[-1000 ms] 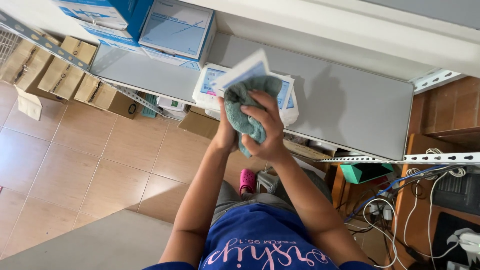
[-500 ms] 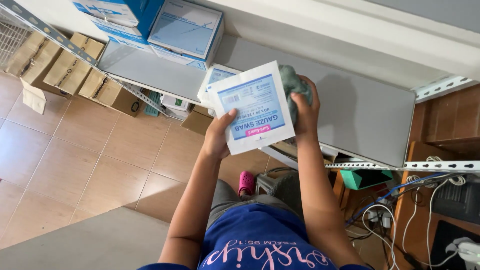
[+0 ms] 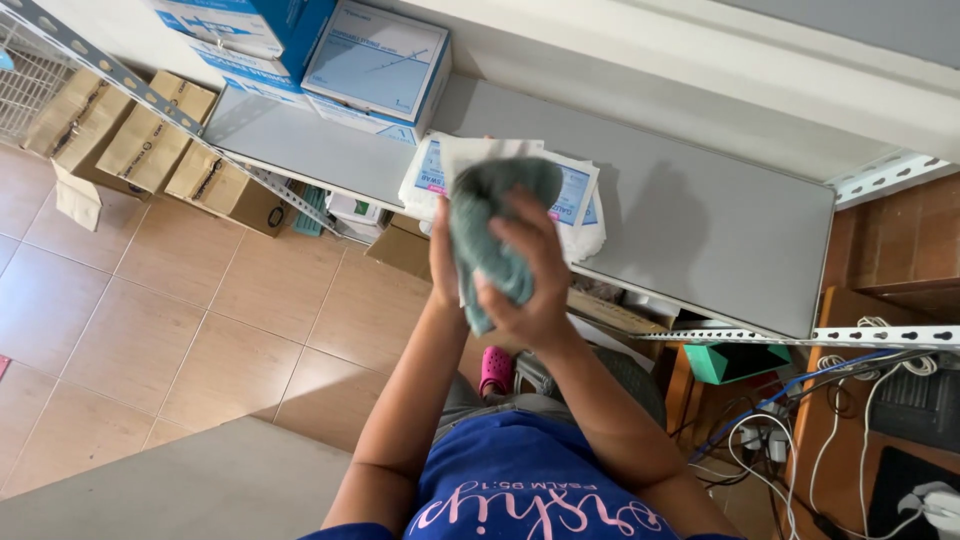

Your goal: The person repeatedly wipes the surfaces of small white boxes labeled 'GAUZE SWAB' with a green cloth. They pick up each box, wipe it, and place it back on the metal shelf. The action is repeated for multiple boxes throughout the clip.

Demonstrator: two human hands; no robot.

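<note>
My right hand (image 3: 535,270) is clamped around a crumpled teal cloth (image 3: 490,235), pressing it against a flat white packet (image 3: 480,155) that my left hand (image 3: 442,250) grips from behind, so both hands sit close together with the cloth between them. Just beyond my hands lies a stack of white packets (image 3: 585,200) on a grey shelf (image 3: 700,220), with blue and white boxes (image 3: 375,65) further off to my left and brown cartons (image 3: 150,135) on the tiled floor (image 3: 200,330) below.

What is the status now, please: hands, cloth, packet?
Right hand presses teal cloth on white packet. Left hand grips packet from behind. Grey shelf beneath.
</note>
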